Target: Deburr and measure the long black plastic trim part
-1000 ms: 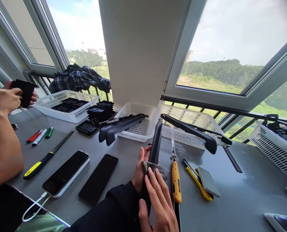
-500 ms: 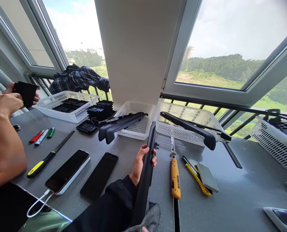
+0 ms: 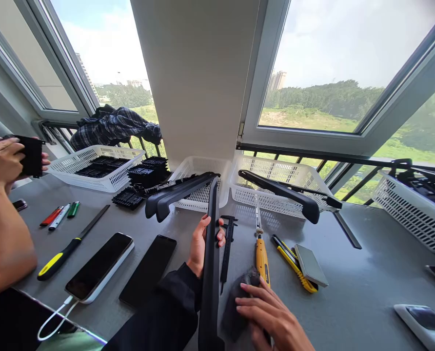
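My left hand (image 3: 200, 243) is wrapped round a long black plastic bar (image 3: 210, 263), which stands nearly upright in view and runs toward me. On the grey table to the right, my right hand (image 3: 266, 312) rests its fingers on a dark grey cloth (image 3: 237, 304). A black caliper (image 3: 227, 251) lies just right of the bar. Partly behind my right hand's fingers is a yellow-handled tool (image 3: 262, 258) with a metal shaft. More black bars (image 3: 188, 192) lean on a white basket (image 3: 181, 168) beyond my left hand.
At the left, another person's hands (image 3: 5, 161) hold a black part. Phones (image 3: 149, 270), a yellow-black file (image 3: 62, 258), lighters (image 3: 59, 218), a yellow cutter (image 3: 294, 263) and a grey box (image 3: 310, 264) lie on the table (image 3: 349, 292). White baskets (image 3: 286, 170) line the back.
My right hand has come into fuller view, with the cloth now down on the table. The bar tilts more upright, and the caliper shows more. The other person's hands shifted left with the camera view.
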{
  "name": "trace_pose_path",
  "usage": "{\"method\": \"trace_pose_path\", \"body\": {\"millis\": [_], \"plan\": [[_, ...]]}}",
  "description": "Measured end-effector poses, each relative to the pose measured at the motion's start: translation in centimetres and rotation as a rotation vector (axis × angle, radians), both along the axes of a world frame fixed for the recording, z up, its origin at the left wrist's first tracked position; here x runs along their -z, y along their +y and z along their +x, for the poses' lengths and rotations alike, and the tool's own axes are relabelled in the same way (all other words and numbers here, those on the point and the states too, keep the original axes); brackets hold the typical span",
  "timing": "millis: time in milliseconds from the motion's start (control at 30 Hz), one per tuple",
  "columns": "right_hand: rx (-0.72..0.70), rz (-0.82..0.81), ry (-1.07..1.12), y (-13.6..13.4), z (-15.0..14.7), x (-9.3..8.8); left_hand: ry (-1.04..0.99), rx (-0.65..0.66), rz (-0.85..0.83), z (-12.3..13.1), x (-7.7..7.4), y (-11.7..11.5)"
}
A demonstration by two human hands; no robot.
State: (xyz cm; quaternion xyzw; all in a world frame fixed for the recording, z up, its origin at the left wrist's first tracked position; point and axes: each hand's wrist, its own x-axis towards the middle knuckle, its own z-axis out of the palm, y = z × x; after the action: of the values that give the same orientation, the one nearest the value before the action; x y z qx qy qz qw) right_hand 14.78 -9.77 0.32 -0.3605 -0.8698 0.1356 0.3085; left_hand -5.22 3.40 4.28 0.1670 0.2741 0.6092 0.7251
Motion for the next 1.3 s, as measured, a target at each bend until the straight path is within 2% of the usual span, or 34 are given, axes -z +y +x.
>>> {"method": "trace_pose_path", "body": {"millis": [67, 133, 167, 200, 300, 400, 700, 900, 1300], "plan": [[0.161, -0.116, -0.048, 2.7, 0.4, -2.1, 0.001, 0.009, -0.008, 0.1, 0.0, -0.1], [0.423, -0.210, -0.129, 5.3, 0.4, -3.3, 0.000, 0.013, -0.013, 0.1, 0.1, -0.1], [0.554, -0.297, -0.245, 6.3, 0.4, -3.5, 0.000, 0.017, -0.016, 0.2, 0.1, -0.2], [0.626, -0.334, -0.296, 7.3, 0.3, -3.5, 0.001, 0.023, -0.019, 0.2, 0.1, -0.2], [0.736, -0.404, -0.391, 9.1, 0.1, -2.7, 0.007, 0.051, -0.033, 0.4, 0.0, -0.4], [0.776, -0.446, -0.442, 9.3, 0.2, -2.2, 0.012, 0.074, -0.051, 0.5, 0.0, -0.6], [0.828, -0.535, -0.548, 7.8, 2.4, -2.5, 0.015, 0.120, -0.094, 0.8, 0.4, -0.7], [0.842, -0.535, -0.556, 7.9, 2.3, -2.7, 0.027, 0.126, -0.105, 0.8, 0.9, -0.5], [0.796, -0.489, -0.522, 7.3, 3.5, -2.3, 0.057, 0.135, -0.126, 1.1, 0.8, -0.6]]}}
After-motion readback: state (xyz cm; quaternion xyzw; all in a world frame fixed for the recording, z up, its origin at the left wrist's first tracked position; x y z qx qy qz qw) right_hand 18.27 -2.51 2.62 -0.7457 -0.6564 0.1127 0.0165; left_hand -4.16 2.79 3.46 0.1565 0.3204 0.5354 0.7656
